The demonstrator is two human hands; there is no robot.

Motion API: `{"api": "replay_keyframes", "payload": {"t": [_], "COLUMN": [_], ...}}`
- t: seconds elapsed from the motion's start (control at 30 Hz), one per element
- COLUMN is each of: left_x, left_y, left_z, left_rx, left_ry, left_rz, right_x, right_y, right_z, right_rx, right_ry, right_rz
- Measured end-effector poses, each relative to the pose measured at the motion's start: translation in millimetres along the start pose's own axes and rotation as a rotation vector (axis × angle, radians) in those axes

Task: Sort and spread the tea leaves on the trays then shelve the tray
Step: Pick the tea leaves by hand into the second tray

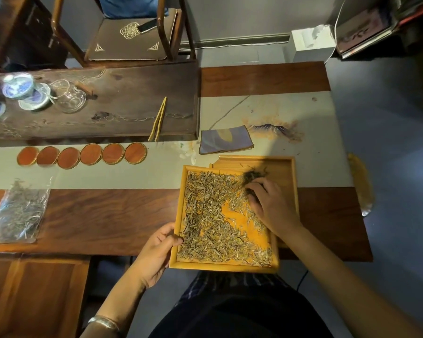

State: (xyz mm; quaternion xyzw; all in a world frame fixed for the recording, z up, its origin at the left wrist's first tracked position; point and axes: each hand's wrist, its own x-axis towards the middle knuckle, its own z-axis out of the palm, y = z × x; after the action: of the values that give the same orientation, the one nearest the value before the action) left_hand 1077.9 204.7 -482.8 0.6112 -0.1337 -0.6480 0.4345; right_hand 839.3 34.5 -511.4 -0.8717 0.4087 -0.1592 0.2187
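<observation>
A light wooden tray (224,266) juts over the table's near edge, covered with pale green-grey tea leaves (205,215); a bare patch shows near its middle. My left hand (154,254) grips the tray's left rim, thumb inside on the leaves. My right hand (269,206) rests palm down over the tray's right side, fingertips pinching a clump of darker leaves (252,176) at the upper right corner. A second wooden tray (279,164) lies behind and partly under the first, with the dark clump at its edge.
A clear bag of tea leaves (20,211) lies at the left. Several round red coasters (91,154) line the runner. Behind stand a dark tea board (122,103) with cups (18,86) and glass pitcher (71,97), bamboo tongs (158,120), a folded cloth (225,140), a chair (130,37).
</observation>
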Motion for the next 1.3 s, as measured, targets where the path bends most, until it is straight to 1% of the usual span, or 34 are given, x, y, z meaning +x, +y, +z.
{"api": "replay_keyframes", "payload": {"t": [0.13, 0.23, 0.5, 0.63, 0.87, 0.93, 1.07, 1.2, 1.3], "left_x": [-2.4, -2.7, -4.6, -5.3, -6.4, -5.6, -3.5, -3.5, -3.4], "left_y": [-2.1, -3.5, -8.0, -10.2, -10.1, -9.9, -10.4, -11.7, -13.5], "left_z": [-2.8, -4.1, -4.4, -5.1, -5.0, -4.2, -1.4, 3.2, 5.2], "left_rx": [-0.018, -0.047, -0.076, -0.062, -0.077, -0.068, -0.058, -0.060, -0.070], "left_ry": [-0.022, -0.024, -0.021, -0.024, -0.037, -0.037, -0.023, -0.001, 0.008], "left_rz": [0.002, -0.004, -0.019, -0.029, -0.030, -0.033, -0.041, -0.044, -0.043], "right_x": [1.2, 0.8, 2.6, 4.7, 5.7, 6.1, 5.3, 4.0, 0.2], "right_y": [2.4, 6.0, 18.4, 23.5, 17.6, 6.8, -30.1, -68.5, -82.7], "right_z": [0.3, -0.8, -3.7, -4.5, -8.4, -11.3, -15.1, -5.1, 10.4], "right_rx": [0.010, 0.009, 0.047, 0.082, 0.063, 0.027, -0.016, 0.053, -0.021], "right_ry": [-0.029, -0.019, -0.033, -0.016, 0.025, 0.016, -0.003, -0.110, -0.091], "right_rz": [0.027, 0.053, 0.164, 0.227, 0.243, 0.204, 0.039, -0.091, -0.199]}}
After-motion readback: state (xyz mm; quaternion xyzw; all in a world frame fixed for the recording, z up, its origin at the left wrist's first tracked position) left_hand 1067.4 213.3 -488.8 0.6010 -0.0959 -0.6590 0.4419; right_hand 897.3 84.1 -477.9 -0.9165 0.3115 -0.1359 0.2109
